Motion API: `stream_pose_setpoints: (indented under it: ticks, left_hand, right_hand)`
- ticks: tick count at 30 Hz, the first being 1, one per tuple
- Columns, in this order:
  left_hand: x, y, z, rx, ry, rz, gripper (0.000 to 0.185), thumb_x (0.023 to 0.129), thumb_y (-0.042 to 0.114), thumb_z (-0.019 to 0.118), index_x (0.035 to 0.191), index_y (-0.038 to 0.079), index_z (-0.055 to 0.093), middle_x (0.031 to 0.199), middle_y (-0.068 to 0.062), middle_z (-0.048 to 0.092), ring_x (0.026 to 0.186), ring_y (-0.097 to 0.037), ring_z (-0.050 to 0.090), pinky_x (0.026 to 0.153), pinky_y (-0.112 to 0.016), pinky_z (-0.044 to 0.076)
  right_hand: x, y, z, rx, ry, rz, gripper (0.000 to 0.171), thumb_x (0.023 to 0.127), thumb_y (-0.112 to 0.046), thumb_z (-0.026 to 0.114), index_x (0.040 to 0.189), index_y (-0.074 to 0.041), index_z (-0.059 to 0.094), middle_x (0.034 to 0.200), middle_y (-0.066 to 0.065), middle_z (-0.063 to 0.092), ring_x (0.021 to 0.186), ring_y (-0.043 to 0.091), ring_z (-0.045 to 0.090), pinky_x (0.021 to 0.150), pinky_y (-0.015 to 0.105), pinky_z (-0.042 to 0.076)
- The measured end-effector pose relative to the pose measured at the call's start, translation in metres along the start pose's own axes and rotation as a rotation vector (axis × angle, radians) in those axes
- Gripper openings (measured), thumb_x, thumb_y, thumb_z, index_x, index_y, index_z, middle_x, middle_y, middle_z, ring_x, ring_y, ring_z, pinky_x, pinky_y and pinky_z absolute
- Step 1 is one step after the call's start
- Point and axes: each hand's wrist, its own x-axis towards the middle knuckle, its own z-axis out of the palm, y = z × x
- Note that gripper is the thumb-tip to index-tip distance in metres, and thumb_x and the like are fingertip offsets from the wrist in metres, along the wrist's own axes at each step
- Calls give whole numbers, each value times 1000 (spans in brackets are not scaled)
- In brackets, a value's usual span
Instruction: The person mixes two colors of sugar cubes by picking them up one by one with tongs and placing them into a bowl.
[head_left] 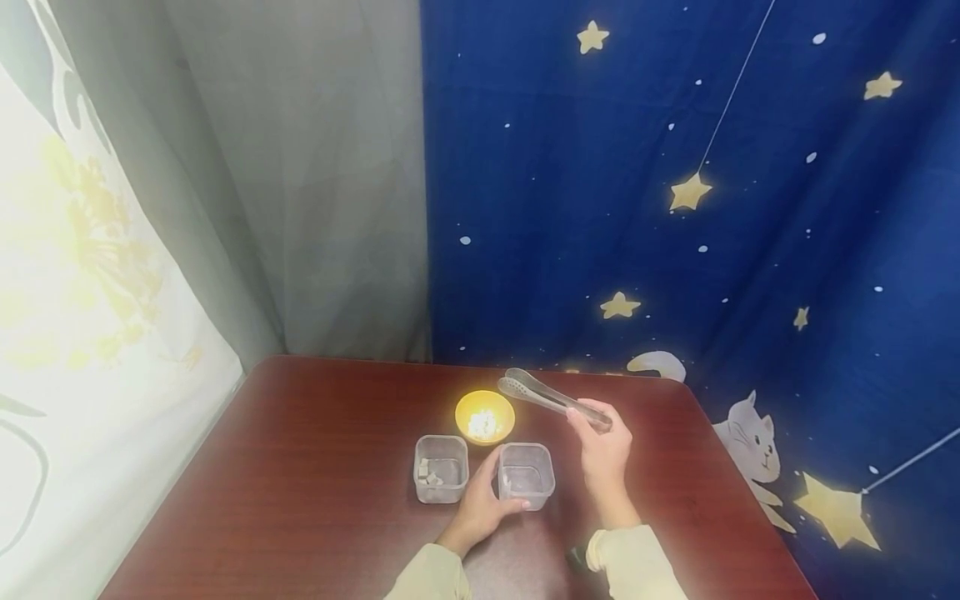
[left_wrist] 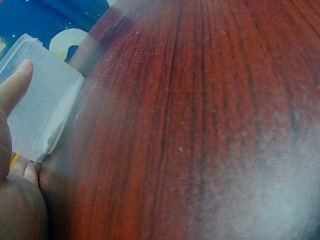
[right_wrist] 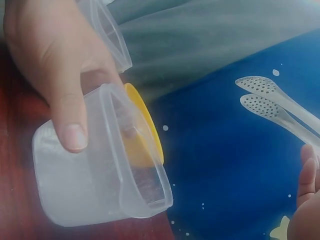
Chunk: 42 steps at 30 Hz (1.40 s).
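Note:
My left hand (head_left: pixel 478 507) grips a clear plastic container (head_left: pixel 532 480) at its left side, thumb along the near wall and fingers behind. A small pale piece lies inside it. My right hand (head_left: pixel 606 450) holds metal tongs (head_left: pixel 514 387) with perforated tips, raised above the table; the tips stand slightly apart with nothing between them in the right wrist view. Below and left of those tips sits a yellow bowl (head_left: pixel 466 408) with whitish pieces, washed out by glare. A second clear container (head_left: pixel 452 468), left of my left hand, holds several pale cubes.
A reddish-brown wooden table (head_left: pixel 322 500) carries everything. Behind it hang a grey curtain (head_left: pixel 337 208) and a blue star-patterned curtain (head_left: pixel 555 208); a bright white curtain (head_left: pixel 112 333) is at the left. Something dark (head_left: pixel 576 558) lies beside my right sleeve.

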Motion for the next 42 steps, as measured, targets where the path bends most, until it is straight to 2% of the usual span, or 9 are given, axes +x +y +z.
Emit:
stream_pose_setpoints:
  ticks: [6,9,16,24,33,38,42]
  left_hand:
    - [0,2,0,7,2,6,100,67,29,89,149,5,36,145,-14,46,132,-32,43,109,-50,32]
    - [-1,3,1,10,6,7,100,67,28,89,149,5,36,145,-13,45,132,-31,42,109,-50,32]
    - [-3,4,1,9,18,0,102,66,28,89,149,5,34,146,-15,44,132,-33,42,109,-51,32]
    - [-6,2,1,-27,32,23,106,65,30,90,149,2,32,146,-18,42,131,-35,43,108,-51,34]
    - [-14,5,4,-145,56,25,102,68,20,88,149,-3,30,148,-24,38,135,-39,37,110,-46,31]
    - [-19,7,3,-213,78,8,100,69,14,87,148,-5,29,147,-26,38,135,-39,36,112,-44,28]
    - [-24,9,0,-244,79,-1,98,70,12,86,148,-6,28,147,-27,37,136,-39,35,112,-45,27]
  right_hand:
    - [2,26,-9,-46,-6,48,28,80,-1,78,105,7,69,79,0,70,71,8,68,61,22,56]
    - [0,37,-11,-79,1,63,28,79,-5,80,104,2,70,78,1,71,70,9,67,59,22,55]
    - [-7,47,-13,-132,13,46,24,77,-9,82,99,-6,73,81,4,70,71,14,66,57,24,54]
    - [-14,49,-14,-100,-23,26,24,78,-5,81,99,-3,72,84,4,72,75,13,67,61,22,55]
    - [-18,60,-15,-92,-41,49,27,76,-4,82,100,-4,71,88,8,72,76,14,69,64,24,57]
    - [-22,61,-16,-108,-44,40,26,75,-4,82,99,-6,71,87,8,72,75,16,69,63,25,57]
    - [-24,61,-15,-110,-60,52,28,76,-6,82,101,-3,71,88,10,72,75,15,68,62,24,56]
